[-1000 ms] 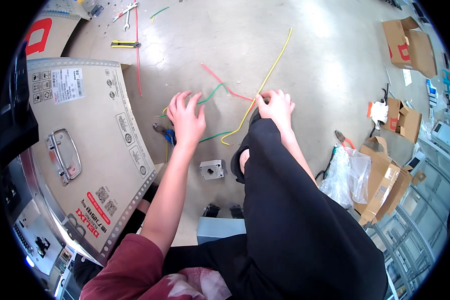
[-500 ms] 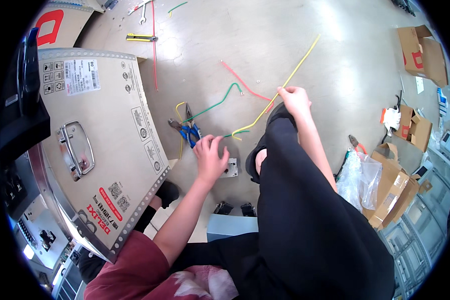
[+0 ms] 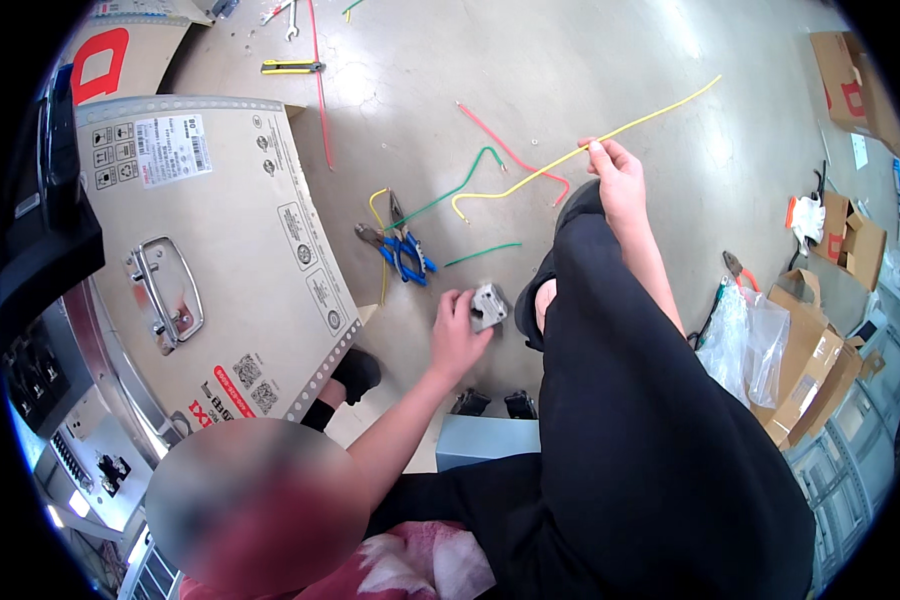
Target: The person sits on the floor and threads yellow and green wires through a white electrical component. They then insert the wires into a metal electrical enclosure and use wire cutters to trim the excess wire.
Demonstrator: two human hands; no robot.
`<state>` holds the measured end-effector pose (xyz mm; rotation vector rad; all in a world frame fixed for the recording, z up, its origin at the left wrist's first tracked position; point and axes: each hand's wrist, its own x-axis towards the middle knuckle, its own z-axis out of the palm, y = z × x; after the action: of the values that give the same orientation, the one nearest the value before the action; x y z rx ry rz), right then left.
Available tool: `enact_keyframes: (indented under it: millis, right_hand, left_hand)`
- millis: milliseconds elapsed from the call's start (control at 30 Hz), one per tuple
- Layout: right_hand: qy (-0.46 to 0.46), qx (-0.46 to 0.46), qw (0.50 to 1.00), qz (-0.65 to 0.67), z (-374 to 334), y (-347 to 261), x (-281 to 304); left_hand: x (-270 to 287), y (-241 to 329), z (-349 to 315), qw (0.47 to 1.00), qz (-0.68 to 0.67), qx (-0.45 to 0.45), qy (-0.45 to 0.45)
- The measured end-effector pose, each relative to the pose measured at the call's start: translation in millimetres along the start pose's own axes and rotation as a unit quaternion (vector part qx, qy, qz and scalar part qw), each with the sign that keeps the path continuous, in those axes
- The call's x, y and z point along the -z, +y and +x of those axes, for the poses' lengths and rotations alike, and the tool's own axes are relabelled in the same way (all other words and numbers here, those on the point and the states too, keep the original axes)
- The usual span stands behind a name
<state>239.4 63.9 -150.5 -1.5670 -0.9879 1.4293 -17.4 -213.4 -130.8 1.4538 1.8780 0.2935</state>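
My right hand [image 3: 620, 185] pinches a long yellow wire [image 3: 660, 114], which slants to the upper right. Its other end bends into a hook left of that hand, over the floor. My left hand [image 3: 459, 335] has its fingers around a small grey metal block [image 3: 488, 306] with round holes and a dark notch. Just beyond this hand lie blue-handled pliers [image 3: 410, 262], with a second pair partly under them. A short green wire [image 3: 483, 254], a longer bent green wire [image 3: 457, 187] and a pink-red wire [image 3: 500, 140] rest on the floor nearby.
A large beige metal cabinet [image 3: 240, 250] with a handle fills the left side. A yellow utility knife [image 3: 290, 67] and a wrench [image 3: 292, 20] lie farther off. To the right are cardboard boxes [image 3: 810, 370], plastic bags [image 3: 745, 340] and orange-handled pliers [image 3: 738, 268].
My left hand has moved right and taken hold of the metal block, turning it. The yellow wire is now less steep, its hooked end lifted away from the short green wire.
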Motion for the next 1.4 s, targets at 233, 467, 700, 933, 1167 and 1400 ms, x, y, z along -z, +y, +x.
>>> enact_keyframes:
  millis: [233, 467, 700, 933, 1167, 1400]
  right_hand:
    - [-0.003, -0.029, 0.993, 0.114, -21.1, 15.3, -17.3]
    - [-0.048, -0.010, 0.989, 0.139, -19.2, 25.0, -5.1]
    - [-0.046, -0.016, 0.986, 0.157, -20.0, 24.7, -1.8]
    - [0.061, 0.122, 0.928, 0.347, -2.9, -50.6, 80.4]
    - [0.089, 0.190, 0.978, -0.017, -19.5, -175.5, 125.4]
    - [0.050, 0.130, 0.955, -0.261, -44.9, -126.4, 97.2]
  left_hand:
    - [21.6, 12.7, 42.2, 0.996, -0.030, -0.028, 0.083]
    - [13.4, 24.2, 67.4, 0.994, -0.043, -0.037, 0.096]
    - [31.0, 49.0, 86.2, 0.982, 0.031, -0.084, 0.165]
    - [58.5, 55.7, 96.5, 0.975, -0.053, -0.086, 0.197]
    - [73.3, 89.3, 136.0, 0.899, -0.431, 0.040, 0.069]
    - [97.2, 125.5, 155.6, 0.816, -0.578, 0.003, 0.010]
